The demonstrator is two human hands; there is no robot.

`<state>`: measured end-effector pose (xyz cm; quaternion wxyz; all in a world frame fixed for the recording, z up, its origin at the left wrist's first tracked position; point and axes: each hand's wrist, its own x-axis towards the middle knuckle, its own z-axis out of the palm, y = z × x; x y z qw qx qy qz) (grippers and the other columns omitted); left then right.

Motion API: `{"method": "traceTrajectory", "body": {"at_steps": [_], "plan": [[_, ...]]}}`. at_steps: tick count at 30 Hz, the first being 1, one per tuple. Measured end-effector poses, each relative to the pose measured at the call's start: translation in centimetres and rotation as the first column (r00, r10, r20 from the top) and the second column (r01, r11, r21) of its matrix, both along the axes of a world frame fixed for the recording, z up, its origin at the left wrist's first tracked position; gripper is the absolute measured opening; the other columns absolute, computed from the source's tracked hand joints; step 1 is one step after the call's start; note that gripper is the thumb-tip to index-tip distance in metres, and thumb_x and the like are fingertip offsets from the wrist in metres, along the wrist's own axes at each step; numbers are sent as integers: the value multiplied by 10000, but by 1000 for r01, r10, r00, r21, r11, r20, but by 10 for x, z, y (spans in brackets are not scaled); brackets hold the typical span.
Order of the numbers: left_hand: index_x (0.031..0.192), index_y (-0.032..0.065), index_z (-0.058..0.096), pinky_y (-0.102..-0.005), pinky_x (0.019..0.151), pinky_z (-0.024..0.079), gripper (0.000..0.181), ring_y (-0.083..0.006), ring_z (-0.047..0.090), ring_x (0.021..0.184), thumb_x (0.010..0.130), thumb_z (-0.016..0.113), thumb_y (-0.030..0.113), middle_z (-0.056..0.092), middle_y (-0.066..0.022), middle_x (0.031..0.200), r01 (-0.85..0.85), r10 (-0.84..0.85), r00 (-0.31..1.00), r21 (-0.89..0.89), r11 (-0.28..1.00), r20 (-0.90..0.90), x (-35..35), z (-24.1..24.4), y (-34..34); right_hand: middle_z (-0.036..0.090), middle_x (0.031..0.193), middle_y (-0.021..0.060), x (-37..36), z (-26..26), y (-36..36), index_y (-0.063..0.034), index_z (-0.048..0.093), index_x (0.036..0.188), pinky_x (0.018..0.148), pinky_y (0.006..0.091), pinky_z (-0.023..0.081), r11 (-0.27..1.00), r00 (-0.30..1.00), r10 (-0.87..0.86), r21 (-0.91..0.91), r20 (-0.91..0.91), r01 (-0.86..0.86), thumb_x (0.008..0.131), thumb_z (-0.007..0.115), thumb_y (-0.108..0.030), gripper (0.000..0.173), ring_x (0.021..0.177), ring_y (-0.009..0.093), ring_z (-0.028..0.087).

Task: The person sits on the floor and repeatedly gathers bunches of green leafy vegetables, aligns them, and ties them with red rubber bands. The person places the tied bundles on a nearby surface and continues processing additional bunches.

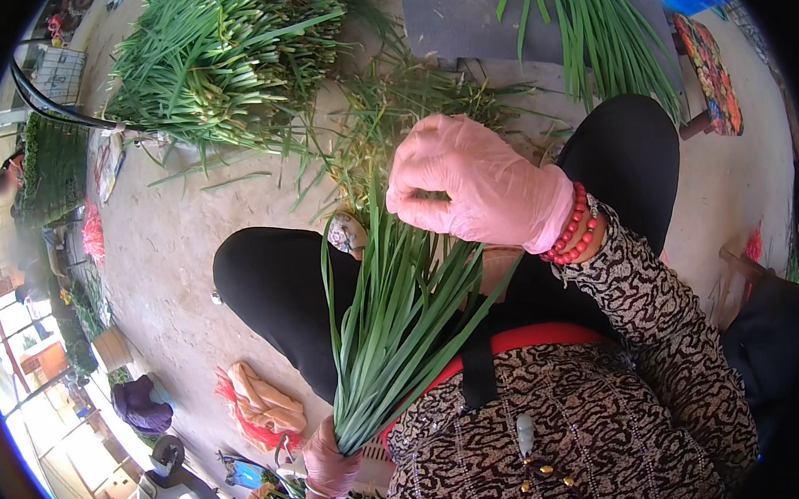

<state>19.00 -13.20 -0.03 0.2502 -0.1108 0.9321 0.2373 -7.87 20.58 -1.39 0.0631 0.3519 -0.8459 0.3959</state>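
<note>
A bunch of long flat green leaves, apparently garlic chives [397,331], slants across my lap. At its lower, gathered end, my left hand [331,460] is closed around it in a thin pink glove. The leaves fan out upward from there. My right hand [477,184], gloved in pink with red beads at the wrist, is curled above the upper part of the bunch. Its thumb and forefinger meet in a ring with a small gap. Whether leaves are pinched in those fingers is hidden.
A large heap of chives [227,69] lies on the concrete floor at upper left. Loose trimmings [405,107] are scattered beyond my knees. More chives [591,36] rest on a grey mat [455,16]. A flowered stool [709,74] stands right; an orange cloth [265,395] lies left.
</note>
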Motion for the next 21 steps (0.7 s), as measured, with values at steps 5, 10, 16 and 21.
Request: {"method": "traceTrajectory", "body": {"at_steps": [5,10,16,21], "plan": [[1089,66,579,-399,716,514,476,-363,640,807,632,710,94,648,-152,867,-23,23,1000,53,998,-12,-4,4,4,624,795,44,7,0,-4,-97,655,836,805,398,458,999,1000,17,31,25,-18,744,690,-152,112,830,278,579],[1097,68,583,-394,722,515,486,-358,643,818,628,710,88,651,-151,879,-16,16,1000,28,999,-1,-2,1,0,631,827,56,9,-4,-2,-103,695,926,754,406,484,994,994,105,7,12,-105,732,696,-136,197,825,278,580],[1096,58,577,-398,720,513,490,-360,638,813,624,709,81,646,-157,873,-5,5,1000,29,1000,2,-1,-3,-2,637,781,43,12,-12,-10,-85,701,889,729,382,487,978,982,190,-79,-11,-191,752,679,-111,140,801,257,591],[1085,58,571,-402,717,511,475,-364,632,813,629,704,75,643,-158,876,26,-26,1000,-9,1000,4,-3,2,1,643,791,48,17,-8,-12,-82,697,887,758,383,480,970,974,221,-120,50,-213,783,666,-151,129,806,257,593]]}}
